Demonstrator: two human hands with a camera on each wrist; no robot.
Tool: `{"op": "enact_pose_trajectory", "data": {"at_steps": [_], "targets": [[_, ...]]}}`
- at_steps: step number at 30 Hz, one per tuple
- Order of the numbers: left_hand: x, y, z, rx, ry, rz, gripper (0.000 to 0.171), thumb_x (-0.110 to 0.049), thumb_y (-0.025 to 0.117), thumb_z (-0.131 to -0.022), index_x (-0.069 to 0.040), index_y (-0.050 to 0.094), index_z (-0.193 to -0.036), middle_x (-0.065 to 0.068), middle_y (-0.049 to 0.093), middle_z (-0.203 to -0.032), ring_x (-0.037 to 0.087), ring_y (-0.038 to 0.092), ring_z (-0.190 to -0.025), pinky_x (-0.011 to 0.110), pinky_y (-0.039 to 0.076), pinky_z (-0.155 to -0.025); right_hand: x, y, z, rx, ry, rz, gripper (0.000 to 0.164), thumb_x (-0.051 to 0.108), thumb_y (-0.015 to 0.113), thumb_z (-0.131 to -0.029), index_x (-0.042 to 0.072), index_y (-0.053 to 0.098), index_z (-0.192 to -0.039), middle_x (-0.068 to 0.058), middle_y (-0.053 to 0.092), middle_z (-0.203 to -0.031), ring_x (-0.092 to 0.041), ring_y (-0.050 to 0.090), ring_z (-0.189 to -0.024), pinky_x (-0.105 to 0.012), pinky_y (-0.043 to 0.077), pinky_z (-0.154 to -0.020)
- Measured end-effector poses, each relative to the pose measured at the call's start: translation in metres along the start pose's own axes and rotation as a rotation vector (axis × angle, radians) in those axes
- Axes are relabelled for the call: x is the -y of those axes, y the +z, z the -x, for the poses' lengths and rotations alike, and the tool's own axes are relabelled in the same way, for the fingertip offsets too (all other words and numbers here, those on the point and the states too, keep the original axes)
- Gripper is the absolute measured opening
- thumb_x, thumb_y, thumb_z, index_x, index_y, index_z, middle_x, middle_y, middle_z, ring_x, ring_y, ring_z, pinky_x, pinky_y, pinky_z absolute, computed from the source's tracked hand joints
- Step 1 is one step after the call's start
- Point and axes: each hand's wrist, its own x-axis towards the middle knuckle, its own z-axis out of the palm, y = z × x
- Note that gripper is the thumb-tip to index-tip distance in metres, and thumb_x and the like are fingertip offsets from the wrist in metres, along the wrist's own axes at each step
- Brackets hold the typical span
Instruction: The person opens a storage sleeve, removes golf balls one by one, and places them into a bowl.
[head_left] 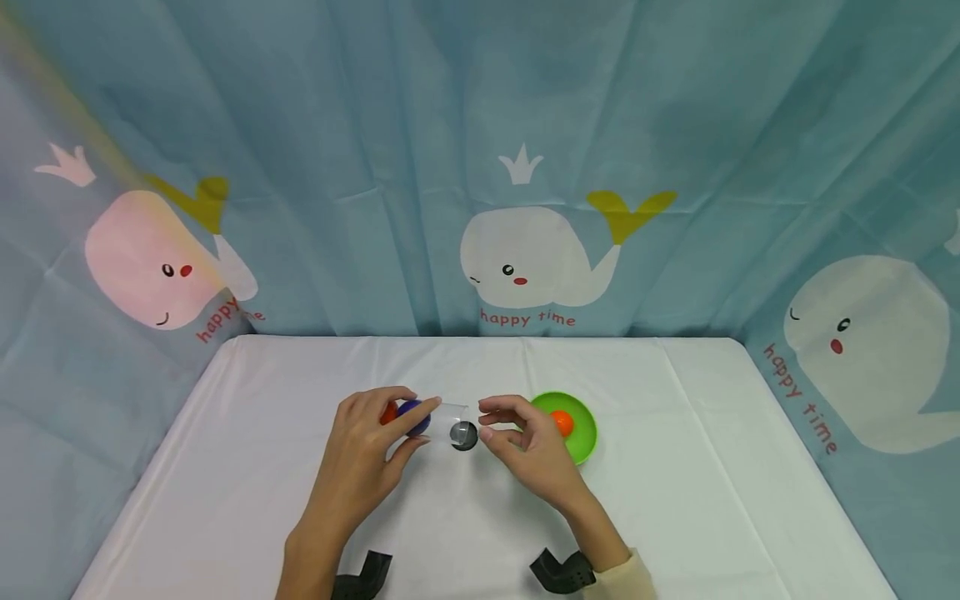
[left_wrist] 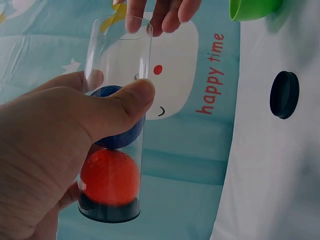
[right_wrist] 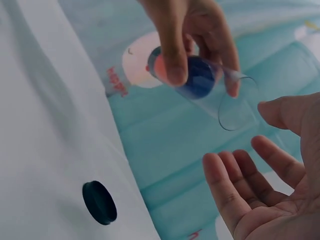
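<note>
My left hand (head_left: 367,437) grips a clear plastic tube (left_wrist: 120,55) around its middle. Inside it, a red-orange ball (left_wrist: 111,177) sits against the black closed end, and a dark blue ball (left_wrist: 117,135) lies beside that, partly hidden by my thumb. The tube's other end is uncapped and points toward my right hand (head_left: 528,446). That hand holds nothing; its fingers (right_wrist: 227,182) are spread and relaxed just off the rim. A round black cap (left_wrist: 285,95) lies on the table below the uncapped end.
Behind my right hand stands a green bowl (head_left: 583,408) with an orange ball (head_left: 562,423) in it. A white cloth (head_left: 712,500) covers the table. Blue curtains (head_left: 397,167) with whale prints hang along the back and sides.
</note>
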Motion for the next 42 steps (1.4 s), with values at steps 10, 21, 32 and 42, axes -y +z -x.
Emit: {"op": "enact_pose_trajectory", "data": {"at_steps": [10, 21, 32, 42], "targets": [[-0.001, -0.002, -0.001, -0.017, 0.023, -0.018, 0.065, -0.019, 0.098, -0.074, -0.033, 0.074, -0.133, 0.006, 0.068, -0.122, 0.030, 0.063, -0.117, 0.054, 0.045, -0.108, 0.001, 0.008, 0.000, 0.039, 0.035, -0.038, 0.036, 0.015, 0.070, -0.102, 0.006, 0.063, -0.137, -0.014, 0.066, -0.138, -0.037, 0.067, -0.125, -0.023, 0.061, -0.096], [-0.005, 0.001, -0.003, -0.030, 0.056, -0.033, 0.062, -0.019, 0.098, -0.075, -0.031, 0.075, -0.132, 0.005, 0.067, -0.121, 0.030, 0.062, -0.115, 0.052, 0.044, -0.105, 0.001, 0.011, -0.001, 0.026, 0.033, -0.096, 0.034, 0.013, 0.072, -0.102, 0.014, 0.065, -0.135, -0.010, 0.067, -0.136, -0.032, 0.066, -0.126, -0.024, 0.062, -0.096], [-0.007, 0.003, -0.003, -0.049, 0.068, -0.056, 0.062, -0.014, 0.099, -0.072, -0.030, 0.077, -0.128, 0.003, 0.067, -0.119, 0.030, 0.060, -0.114, 0.051, 0.043, -0.103, 0.004, 0.017, 0.000, -0.024, 0.090, -0.140, 0.034, 0.013, 0.075, -0.099, 0.011, 0.066, -0.132, -0.013, 0.066, -0.133, -0.044, 0.063, -0.127, -0.025, 0.062, -0.094], [-0.004, 0.001, -0.002, -0.051, 0.058, -0.046, 0.062, -0.015, 0.098, -0.073, -0.033, 0.076, -0.129, 0.003, 0.067, -0.118, 0.027, 0.059, -0.114, 0.050, 0.042, -0.102, 0.004, 0.021, 0.000, -0.029, 0.156, -0.181, 0.039, 0.015, 0.075, -0.099, 0.006, 0.063, -0.136, -0.018, 0.062, -0.141, -0.029, 0.065, -0.128, -0.026, 0.062, -0.096]]}}
